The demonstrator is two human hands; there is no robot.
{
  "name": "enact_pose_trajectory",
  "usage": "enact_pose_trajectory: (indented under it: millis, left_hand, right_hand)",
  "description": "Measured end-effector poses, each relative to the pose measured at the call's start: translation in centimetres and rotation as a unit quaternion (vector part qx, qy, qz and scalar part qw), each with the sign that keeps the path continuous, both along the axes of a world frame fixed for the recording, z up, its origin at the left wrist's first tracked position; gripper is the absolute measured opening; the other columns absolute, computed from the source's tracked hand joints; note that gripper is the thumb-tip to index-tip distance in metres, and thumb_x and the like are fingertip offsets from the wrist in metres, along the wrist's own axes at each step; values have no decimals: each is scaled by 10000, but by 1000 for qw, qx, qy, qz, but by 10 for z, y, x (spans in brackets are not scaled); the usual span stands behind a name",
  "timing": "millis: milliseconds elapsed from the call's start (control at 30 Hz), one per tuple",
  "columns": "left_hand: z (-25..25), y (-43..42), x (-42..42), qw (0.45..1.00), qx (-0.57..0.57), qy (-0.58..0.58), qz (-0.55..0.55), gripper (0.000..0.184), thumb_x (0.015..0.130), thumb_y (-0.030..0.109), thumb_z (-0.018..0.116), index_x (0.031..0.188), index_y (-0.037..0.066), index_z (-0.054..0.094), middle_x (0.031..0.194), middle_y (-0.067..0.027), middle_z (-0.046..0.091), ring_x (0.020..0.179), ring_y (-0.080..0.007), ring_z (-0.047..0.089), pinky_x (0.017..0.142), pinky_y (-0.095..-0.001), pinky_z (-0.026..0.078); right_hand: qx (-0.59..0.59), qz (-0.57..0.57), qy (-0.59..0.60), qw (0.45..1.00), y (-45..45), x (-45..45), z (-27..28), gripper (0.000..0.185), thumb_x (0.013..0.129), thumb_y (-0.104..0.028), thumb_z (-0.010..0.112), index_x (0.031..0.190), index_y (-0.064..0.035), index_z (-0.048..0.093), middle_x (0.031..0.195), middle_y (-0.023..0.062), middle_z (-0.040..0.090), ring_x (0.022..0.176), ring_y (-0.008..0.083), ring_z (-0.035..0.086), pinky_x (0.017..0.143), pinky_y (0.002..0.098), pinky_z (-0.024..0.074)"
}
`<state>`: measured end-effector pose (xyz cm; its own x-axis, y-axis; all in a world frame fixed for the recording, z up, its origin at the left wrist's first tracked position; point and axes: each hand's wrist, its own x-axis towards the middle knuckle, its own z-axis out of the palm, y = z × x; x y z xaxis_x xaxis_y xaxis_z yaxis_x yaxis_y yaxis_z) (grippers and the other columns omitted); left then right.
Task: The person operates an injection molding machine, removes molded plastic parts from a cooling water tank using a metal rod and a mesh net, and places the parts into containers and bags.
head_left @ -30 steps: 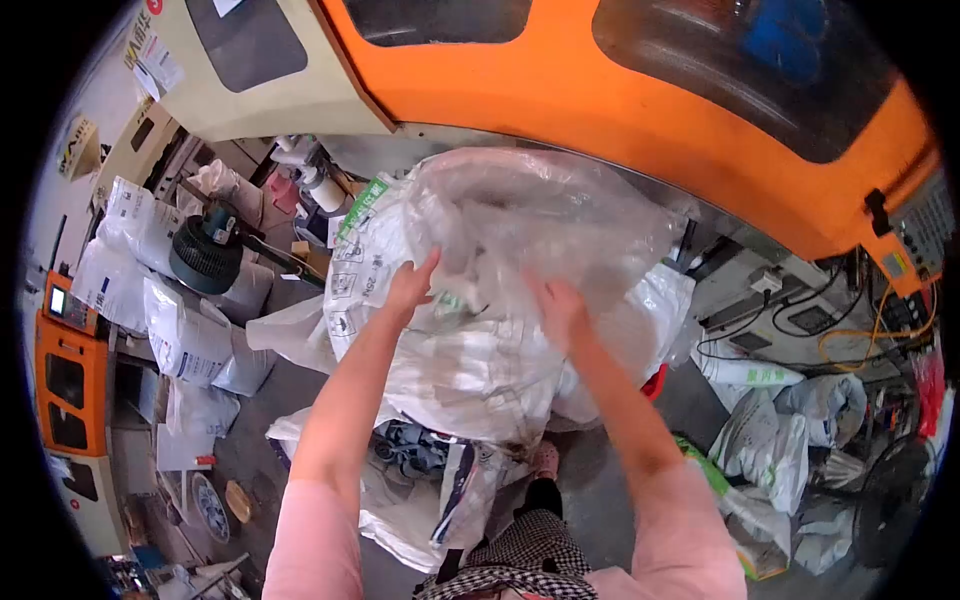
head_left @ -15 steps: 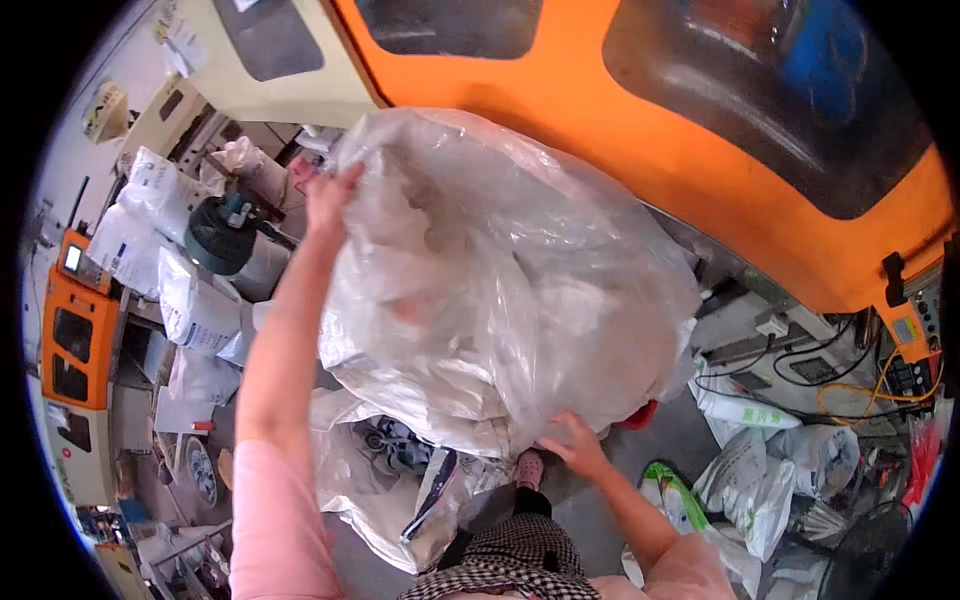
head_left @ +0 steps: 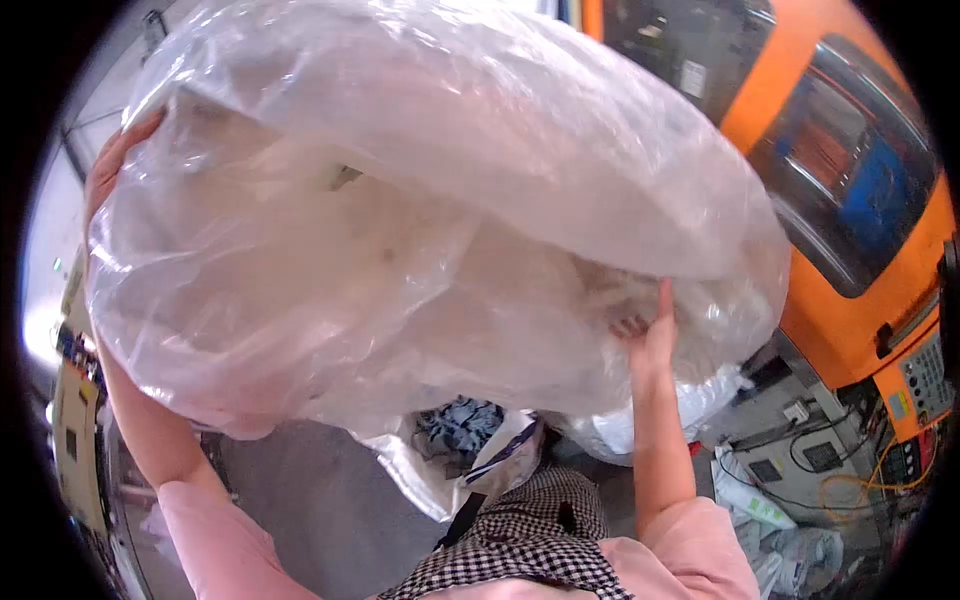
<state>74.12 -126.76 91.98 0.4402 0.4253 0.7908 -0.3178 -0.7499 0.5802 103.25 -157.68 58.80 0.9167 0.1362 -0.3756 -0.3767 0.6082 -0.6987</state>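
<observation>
A huge clear plastic bag (head_left: 400, 270), bulging and crinkled, is held up in front of me and fills most of the view. My left hand (head_left: 120, 155) grips its far left edge, the fingers partly hidden by the film. On the lower right side, my right hand (head_left: 650, 335) presses into the film, thumb pointing up and fingers curled against it. Something pale shows dimly through the plastic; I cannot make out what. Below the bag, an open white woven sack (head_left: 410, 470) with dark grey parts (head_left: 460, 425) inside stands on the floor.
An orange machine (head_left: 840, 340) with dark windows stands behind on the right, its control panel (head_left: 920, 385) at the edge. Cables (head_left: 850, 480) and white bags (head_left: 800, 555) lie at the lower right. Another white sack (head_left: 620, 430) is under the raised bag.
The plastic bag has risen off the white sack toward me and spread to the left. Both hands have moved up with it, and my right hand now holds its right side.
</observation>
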Motion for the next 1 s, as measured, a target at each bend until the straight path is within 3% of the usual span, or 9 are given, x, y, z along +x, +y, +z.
enact_pose_trajectory:
  millis: [300, 467, 533, 600, 700, 767, 833, 967, 1000]
  left_hand:
    - [-33, 31, -463, 907, -283, -63, 306, 338, 870, 214, 494, 1116, -11, 551, 938, -89, 621, 829, -165, 600, 755, -270, 481]
    - [-146, -26, -681, 843, -398, -113, 345, 295, 826, 247, 543, 988, 10, 609, 895, -102, 628, 760, -163, 602, 683, -280, 490]
    - [-295, -26, -940, 759, -317, 134, 552, 328, 777, 263, 599, 980, 7, 625, 908, -108, 630, 729, -179, 600, 645, -297, 487]
    - [-326, -113, -916, 560, -415, 236, 677, 395, 678, 197, 700, 1005, -15, 632, 901, -89, 643, 766, -189, 604, 699, -307, 479]
    - [-353, -182, -876, 506, -524, 409, 550, 754, 572, 127, 778, 1243, -10, 462, 1163, -145, 548, 1051, -253, 525, 893, -362, 403]
    - [-390, -176, -819, 476, -348, 433, 682, 1123, 480, 141, 832, 1388, 35, 181, 1409, -179, 256, 1291, -338, 245, 1043, -458, 193]
    - [-376, -135, -730, 571, -268, 473, 615, 1280, 474, 204, 836, 1404, 84, -35, 1468, -153, 23, 1333, -391, 27, 1055, -531, 44]
    - [-484, -78, -689, 509, -359, 376, 686, 954, 646, 194, 719, 1393, 60, 141, 1445, -134, 181, 1324, -382, 126, 1056, -502, 110]
    - [-541, -74, -705, 576, -407, 318, 633, 831, 675, 186, 686, 1358, 43, 235, 1401, -149, 270, 1299, -356, 211, 1047, -450, 170]
  right_hand:
    - [72, 206, -140, 966, 266, -143, 95, 230, 800, -55, 505, 1024, -4, 503, 1012, 108, 507, 860, 217, 515, 694, 368, 462]
    - [164, 416, -141, 883, 376, -333, 112, 328, 745, -1, 413, 1061, 48, 485, 1028, 168, 542, 940, 300, 552, 815, 443, 472]
    - [231, 537, -83, 807, 413, -384, 100, 368, 737, -23, 369, 1072, 84, 475, 1041, 199, 550, 942, 335, 564, 842, 465, 474]
    - [242, 633, -64, 733, 452, -413, 67, 386, 715, -40, 359, 1052, 86, 497, 1006, 202, 568, 931, 330, 572, 849, 447, 479]
    - [189, 655, -10, 731, 494, -494, 34, 380, 710, -46, 364, 1037, 89, 504, 1001, 194, 570, 907, 305, 579, 812, 425, 492]
    - [176, 687, -54, 703, 515, -552, 13, 367, 710, -58, 373, 1021, 72, 518, 983, 167, 581, 875, 271, 585, 774, 396, 499]
    - [115, 731, -57, 670, 529, -607, -4, 339, 723, -79, 380, 988, 47, 550, 918, 137, 602, 821, 239, 595, 744, 367, 502]
    - [82, 780, 60, 617, 534, -696, -7, 299, 753, -123, 380, 912, 3, 600, 825, 104, 617, 743, 213, 608, 698, 338, 507]
    - [74, 805, 66, 585, 541, -704, -14, 291, 754, -124, 384, 904, -1, 602, 835, 101, 619, 756, 213, 609, 701, 344, 508]
